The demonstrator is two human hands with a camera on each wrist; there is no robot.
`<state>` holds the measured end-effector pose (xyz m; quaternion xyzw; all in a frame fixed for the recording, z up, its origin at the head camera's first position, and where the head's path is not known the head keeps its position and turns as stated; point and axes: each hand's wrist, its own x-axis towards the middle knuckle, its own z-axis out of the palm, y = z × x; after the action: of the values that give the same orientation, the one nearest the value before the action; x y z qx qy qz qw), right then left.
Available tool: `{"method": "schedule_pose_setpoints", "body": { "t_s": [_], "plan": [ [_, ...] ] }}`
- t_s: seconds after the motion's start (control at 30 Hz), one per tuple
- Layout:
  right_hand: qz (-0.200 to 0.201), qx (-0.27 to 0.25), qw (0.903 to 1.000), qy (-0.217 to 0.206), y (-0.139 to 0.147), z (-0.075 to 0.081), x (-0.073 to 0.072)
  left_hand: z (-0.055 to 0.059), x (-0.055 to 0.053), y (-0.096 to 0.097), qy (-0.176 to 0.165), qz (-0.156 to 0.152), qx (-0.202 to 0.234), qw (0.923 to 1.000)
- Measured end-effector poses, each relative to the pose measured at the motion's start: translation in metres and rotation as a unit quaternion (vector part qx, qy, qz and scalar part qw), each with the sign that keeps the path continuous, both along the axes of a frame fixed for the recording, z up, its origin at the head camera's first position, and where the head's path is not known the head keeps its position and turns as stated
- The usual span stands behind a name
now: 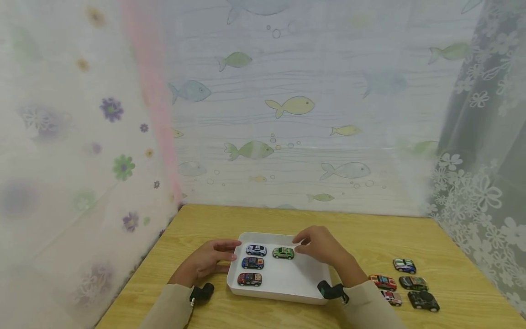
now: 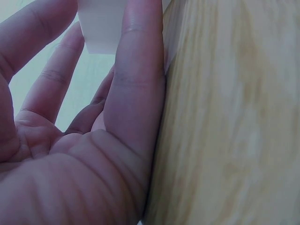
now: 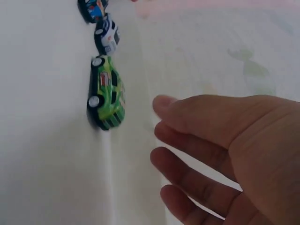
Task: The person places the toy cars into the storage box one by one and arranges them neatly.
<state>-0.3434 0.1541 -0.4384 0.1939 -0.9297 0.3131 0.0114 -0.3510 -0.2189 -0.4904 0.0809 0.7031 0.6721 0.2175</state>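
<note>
A white tray (image 1: pixel 287 292) sits on the table with several toy cars in it. My left hand (image 1: pixel 209 258) is at its left wall, fingertips at the rim, fingers extended; in the left wrist view a finger (image 2: pixel 136 70) lies along the tabletop beside the tray. Just right of a green toy car (image 1: pixel 283 252), over the tray, my right hand (image 1: pixel 322 246) has loosely bent fingers with nothing between them. The right wrist view shows a gap between these fingertips and the green car. Down the tray's left side stand a white car (image 1: pixel 256 250), a blue car (image 1: pixel 252 262) and a red car (image 1: pixel 249 279).
Right of the tray, on the wooden table (image 1: pixel 197 219), is a group of toy cars: a white-green-blue one (image 1: pixel 404 265), a red one (image 1: pixel 382 282), a dark green one (image 1: pixel 413 283), a black one (image 1: pixel 423 300) and a white-red one (image 1: pixel 391 298). Patterned curtains (image 1: pixel 287 137) surround the table.
</note>
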Motion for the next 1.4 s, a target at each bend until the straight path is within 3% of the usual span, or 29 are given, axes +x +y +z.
{"method": "schedule_pose_setpoints", "body": {
  "t_s": [0.23, 0.53, 1.0, 1.4],
  "plan": [
    [0.035, 0.017, 0.9972, 0.064, 0.036, 0.005, 0.011, 0.002, 0.001, 0.003, -0.001, 0.003, -0.001, 1.0000],
    [0.024, 0.027, 0.9930, 0.112, 0.078, 0.005, 0.027, 0.001, 0.001, 0.000, -0.003, 0.009, -0.007, 0.9999],
    [-0.025, 0.018, 0.9954, 0.091, 0.138, 0.005, 0.049, 0.002, 0.004, 0.001, 0.000, 0.001, 0.001, 1.0000],
    [0.005, -0.019, 0.9995, 0.025, 0.188, -0.002, 0.051, 0.000, 0.003, -0.001, 0.001, 0.004, -0.001, 1.0000]
  ]
}}
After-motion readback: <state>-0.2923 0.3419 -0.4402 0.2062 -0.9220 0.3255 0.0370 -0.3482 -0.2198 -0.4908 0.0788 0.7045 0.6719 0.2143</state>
